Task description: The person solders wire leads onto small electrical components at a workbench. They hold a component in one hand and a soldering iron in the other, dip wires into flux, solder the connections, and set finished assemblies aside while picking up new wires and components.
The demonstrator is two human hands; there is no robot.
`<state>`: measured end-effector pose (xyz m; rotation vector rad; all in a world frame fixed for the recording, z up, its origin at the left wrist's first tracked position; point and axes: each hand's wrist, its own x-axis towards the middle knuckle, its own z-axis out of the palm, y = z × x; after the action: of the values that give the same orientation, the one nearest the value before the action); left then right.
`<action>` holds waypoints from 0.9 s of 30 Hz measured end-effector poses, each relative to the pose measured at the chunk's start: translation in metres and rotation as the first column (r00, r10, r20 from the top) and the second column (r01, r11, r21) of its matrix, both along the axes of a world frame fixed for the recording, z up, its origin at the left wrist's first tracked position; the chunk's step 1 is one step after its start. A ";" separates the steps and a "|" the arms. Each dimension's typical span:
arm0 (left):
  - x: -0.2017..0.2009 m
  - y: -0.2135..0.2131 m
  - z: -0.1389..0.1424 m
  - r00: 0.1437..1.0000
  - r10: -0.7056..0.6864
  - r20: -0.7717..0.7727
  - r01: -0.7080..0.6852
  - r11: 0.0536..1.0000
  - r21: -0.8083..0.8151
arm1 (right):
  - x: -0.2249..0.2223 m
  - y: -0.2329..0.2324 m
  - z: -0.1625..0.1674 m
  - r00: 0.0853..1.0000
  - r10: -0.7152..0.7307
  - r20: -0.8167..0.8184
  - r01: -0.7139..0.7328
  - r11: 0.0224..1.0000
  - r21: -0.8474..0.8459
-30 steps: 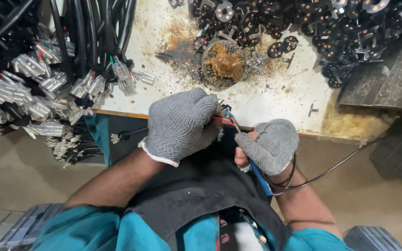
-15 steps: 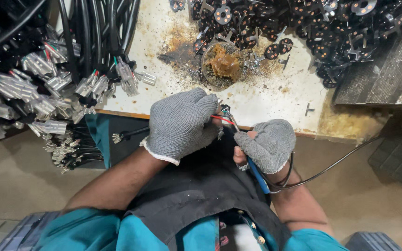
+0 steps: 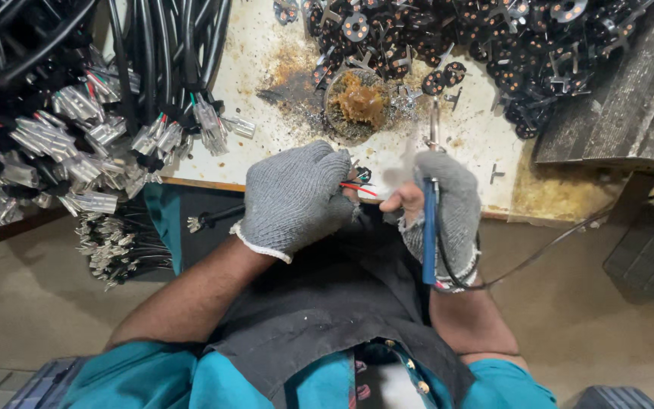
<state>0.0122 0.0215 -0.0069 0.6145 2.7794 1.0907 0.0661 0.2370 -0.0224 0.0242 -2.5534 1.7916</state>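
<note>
- Soldering iron (image 3: pixel 429 227) with a blue handle stood upright in the right hand (image 3: pixel 444 216), its metal tip reaching up over the worktable (image 3: pixel 266 45) toward the round tin of brown flux (image 3: pixel 359 102).
- Right hand, in a grey knit glove with open fingertips, had its fingers curled closed around the blue handle; a dark cord ran from the handle away to the right.
- Left hand (image 3: pixel 297 197), in the same kind of glove, was closed around a small bunch of red, green and black wires (image 3: pixel 359 185), just beside the right hand, at the table edge.
- Black cables with metal terminals (image 3: pixel 77 136) lay in a heap at the left of the table.
- Small black round parts (image 3: pixel 493 38) were piled at the upper right, behind the tin.
</note>
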 end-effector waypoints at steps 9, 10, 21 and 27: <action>0.002 -0.003 0.002 0.999 -0.003 -0.051 0.004 1.000 0.013 | -0.017 -0.022 0.037 0.979 0.148 -0.138 -0.070 0.887 0.457; 0.002 -0.003 0.002 0.999 -0.005 -0.045 0.006 1.000 0.011 | -0.016 -0.024 0.037 0.984 0.122 -0.126 -0.055 0.896 0.441; 0.001 -0.002 0.000 0.997 -0.024 -0.070 0.024 1.000 -0.005 | -0.002 -0.019 0.012 0.991 0.068 0.112 -0.066 0.998 -0.019; 0.001 0.001 0.000 0.998 -0.020 -0.060 0.019 1.000 -0.019 | -0.004 -0.026 0.008 0.984 0.019 0.179 0.018 0.979 -0.201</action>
<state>0.0136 0.0221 -0.0072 0.6814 2.8242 1.0592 0.0624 0.2109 -0.0140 -0.1476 -2.4664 2.1357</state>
